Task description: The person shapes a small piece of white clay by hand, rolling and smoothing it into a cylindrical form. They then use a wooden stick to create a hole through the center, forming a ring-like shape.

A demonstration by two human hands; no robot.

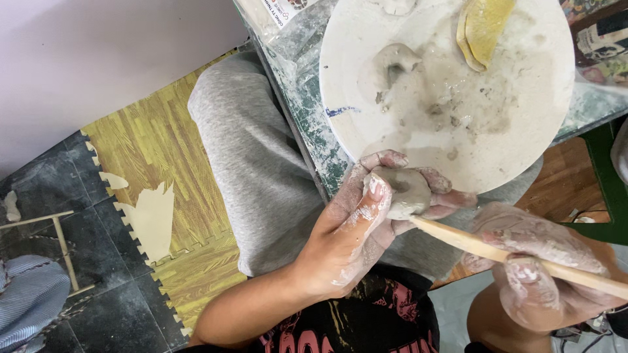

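Left hand (356, 225) clamped round small grey clay lump (404, 191) with thumb-pressed hollow, near edge of bench (307, 124). Right hand (536, 261) closed on long wooden modelling stick (497, 252), tip touching lump. Shaping looks early: form rough. Second grey clay piece (394, 62) and yellow sponge (483, 26) lie on round white clay-smeared board (523, 131), far side.

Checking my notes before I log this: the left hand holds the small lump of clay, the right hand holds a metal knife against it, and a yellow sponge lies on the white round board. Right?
Not quite. In the head view the right hand holds a wooden stick, not a metal knife. The rest stands: the left hand holds the clay lump, and the yellow sponge lies on the white round board.
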